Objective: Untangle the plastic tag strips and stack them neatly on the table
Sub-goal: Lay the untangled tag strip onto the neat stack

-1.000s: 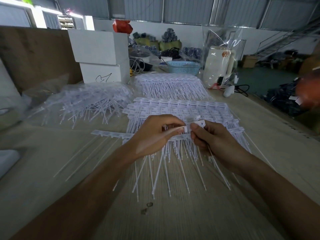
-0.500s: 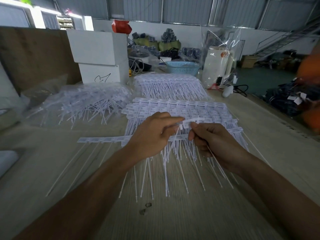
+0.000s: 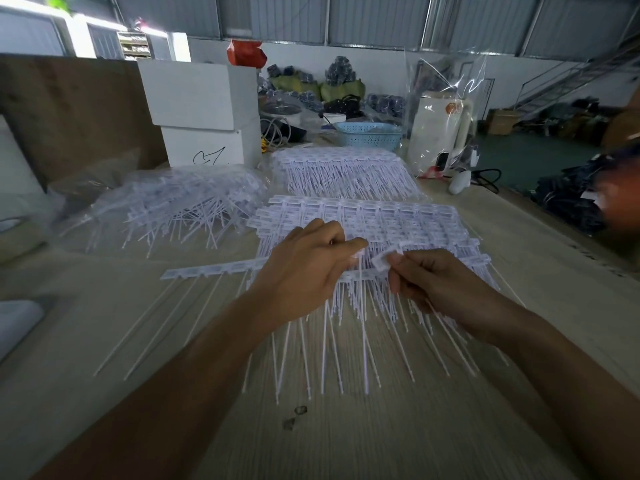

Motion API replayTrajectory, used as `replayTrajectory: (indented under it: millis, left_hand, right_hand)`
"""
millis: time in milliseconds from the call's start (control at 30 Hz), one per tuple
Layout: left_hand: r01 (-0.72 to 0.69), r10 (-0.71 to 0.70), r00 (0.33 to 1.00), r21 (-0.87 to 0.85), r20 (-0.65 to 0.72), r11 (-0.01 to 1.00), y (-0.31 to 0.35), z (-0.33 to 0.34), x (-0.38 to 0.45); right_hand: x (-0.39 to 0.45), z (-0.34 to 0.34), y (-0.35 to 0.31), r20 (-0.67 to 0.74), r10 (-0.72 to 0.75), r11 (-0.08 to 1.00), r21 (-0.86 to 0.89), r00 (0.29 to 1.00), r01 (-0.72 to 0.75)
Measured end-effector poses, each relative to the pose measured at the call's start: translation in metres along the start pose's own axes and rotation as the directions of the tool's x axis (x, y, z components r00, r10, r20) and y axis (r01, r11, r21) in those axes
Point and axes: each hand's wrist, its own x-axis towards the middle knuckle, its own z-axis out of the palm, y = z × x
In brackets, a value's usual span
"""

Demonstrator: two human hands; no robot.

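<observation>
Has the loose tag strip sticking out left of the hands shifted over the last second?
Yes. The loose tag strip has slid left, away from the stacked pile.

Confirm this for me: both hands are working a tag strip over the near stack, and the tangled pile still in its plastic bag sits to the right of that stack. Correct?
Not quite. The head view shows the bagged tangled pile on the left of the near stack, not the right. The rest holds: the left hand and right hand both pinch a tag strip over that stack.

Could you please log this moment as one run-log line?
left hand: pinches strip | right hand: pinches tag | stack: under hands
</observation>
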Motion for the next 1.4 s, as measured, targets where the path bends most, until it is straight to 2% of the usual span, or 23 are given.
replayTrajectory:
  millis: [133, 300, 433, 533, 700, 833, 900, 967, 1133, 1233, 1400]
  left_hand:
    - [0.161, -0.205, 0.974, -0.347, -0.095, 0.924, 0.009, 0.004, 0.004]
    - [0.165, -0.262, 0.952, -0.457, -0.158, 0.874, 0.022, 0.005, 0.005]
    - [0.153, -0.285, 0.934, -0.477, -0.216, 0.865, 0.029, 0.008, 0.006]
    - [0.108, -0.232, 0.945, -0.45, -0.231, 0.887, 0.03, 0.008, 0.007]
    - [0.062, -0.134, 0.985, -0.508, -0.107, 0.859, 0.025, 0.006, 0.006]
    - [0.122, -0.163, 0.986, -0.493, -0.041, 0.861, 0.011, -0.001, 0.002]
    - [0.175, -0.187, 0.982, -0.447, 0.018, 0.877, 0.009, 0.001, 0.001]
    - [0.214, -0.211, 0.976, -0.363, 0.049, 0.907, 0.011, 0.003, -0.001]
    - [0.154, -0.183, 0.977, -0.242, -0.105, 0.958, 0.01, 0.004, -0.001]
    - [0.106, -0.138, 0.979, -0.201, -0.15, 0.974, 0.009, 0.003, -0.001]
    - [0.111, -0.136, 0.99, -0.351, -0.048, 0.93, 0.006, 0.003, 0.002]
  right_hand:
    - [0.001, 0.001, 0.002, -0.064, -0.005, 0.995, 0.096, 0.998, 0.011]
    - [0.004, 0.014, 0.003, -0.096, 0.116, 0.97, 0.226, 0.989, -0.092]
    - [0.003, 0.023, -0.003, 0.002, 0.224, 0.891, 0.404, 0.975, -0.206]
    - [0.002, 0.024, -0.005, 0.002, 0.198, 0.895, 0.408, 0.98, -0.182]
    - [0.001, 0.025, -0.005, -0.048, 0.131, 0.896, 0.434, 0.99, -0.098]
    - [0.004, 0.017, -0.006, -0.12, 0.169, 0.859, 0.506, 0.978, -0.086]
    - [0.005, 0.015, -0.005, -0.111, 0.168, 0.846, 0.527, 0.979, -0.086]
    - [0.005, 0.017, -0.004, -0.073, 0.152, 0.852, 0.515, 0.986, -0.093]
    - [0.002, 0.017, -0.008, -0.055, 0.123, 0.911, 0.402, 0.991, -0.091]
    - [0.001, 0.016, -0.01, -0.06, 0.113, 0.918, 0.388, 0.992, -0.081]
    - [-0.003, 0.014, -0.012, -0.063, 0.043, 0.964, 0.263, 0.997, -0.024]
